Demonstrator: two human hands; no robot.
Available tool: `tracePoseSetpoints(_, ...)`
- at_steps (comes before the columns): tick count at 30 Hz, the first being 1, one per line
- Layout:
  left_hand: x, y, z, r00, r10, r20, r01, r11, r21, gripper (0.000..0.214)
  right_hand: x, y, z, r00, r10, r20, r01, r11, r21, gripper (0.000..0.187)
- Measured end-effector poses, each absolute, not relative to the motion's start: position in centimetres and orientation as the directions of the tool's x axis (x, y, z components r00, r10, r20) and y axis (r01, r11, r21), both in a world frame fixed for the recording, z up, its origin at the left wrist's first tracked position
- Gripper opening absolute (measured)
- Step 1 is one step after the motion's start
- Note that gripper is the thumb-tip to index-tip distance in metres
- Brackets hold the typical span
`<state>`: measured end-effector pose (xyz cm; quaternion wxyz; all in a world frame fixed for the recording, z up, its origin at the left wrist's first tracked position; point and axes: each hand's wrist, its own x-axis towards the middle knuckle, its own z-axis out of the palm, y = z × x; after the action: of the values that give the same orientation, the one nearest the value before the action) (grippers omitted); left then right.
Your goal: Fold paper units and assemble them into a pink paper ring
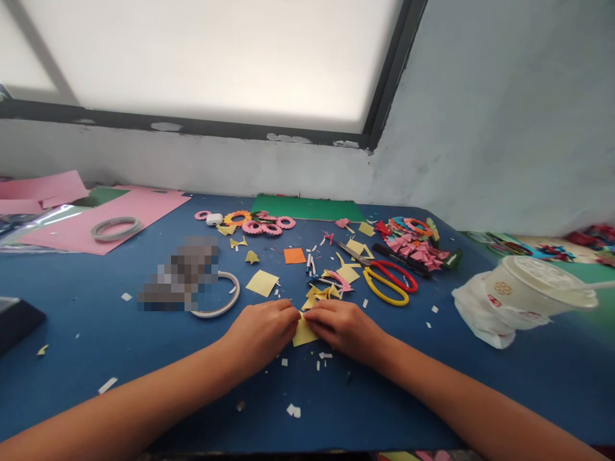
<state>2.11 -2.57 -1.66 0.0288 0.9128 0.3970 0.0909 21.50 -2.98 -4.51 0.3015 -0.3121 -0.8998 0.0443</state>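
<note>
Between my hands a small yellow paper square lies on the blue table. My left hand pinches its far left edge, and my right hand grips the far right edge, with the fingertips of both nearly meeting. Just beyond them sits a cluster of folded yellow paper pieces, next to a pink scalloped paper ring. Another flat yellow square rests past my left hand, and an orange square lies farther back. Scissors with red and yellow handles lie beyond my right hand.
A tape roll lies left, beside a blurred-out patch. At right stands a white cup in a plastic bag. Pink paper sheets with another tape roll are back left. A green sheet lies by the wall; paper scraps are scattered about.
</note>
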Motion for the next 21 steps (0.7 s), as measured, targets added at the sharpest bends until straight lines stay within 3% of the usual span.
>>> tracePoseSetpoints(4,1.8,-2.7,-1.5,0.684,0.715,0.144,0.704,-0.699,0.125,0.022,21.1,-3.4,-4.7,-0.57,0.631,0.526,0.54,0.77,-0.339,0.015)
tracePoseSetpoints(12,1.4,-2.7,-0.6,0.788,0.614,0.048,0.603,-0.786,0.137,0.019,21.0,-3.7,-4.2,-0.664,0.596,0.452,0.52,0.802,-0.293,0.019)
tracePoseSetpoints(21,0.7,-2.4,-0.9,0.863,0.505,0.035,0.496,-0.857,0.138,0.018,21.7,-3.2,-4.3,-0.709,0.523,0.474,0.44,0.853,-0.282,0.02)
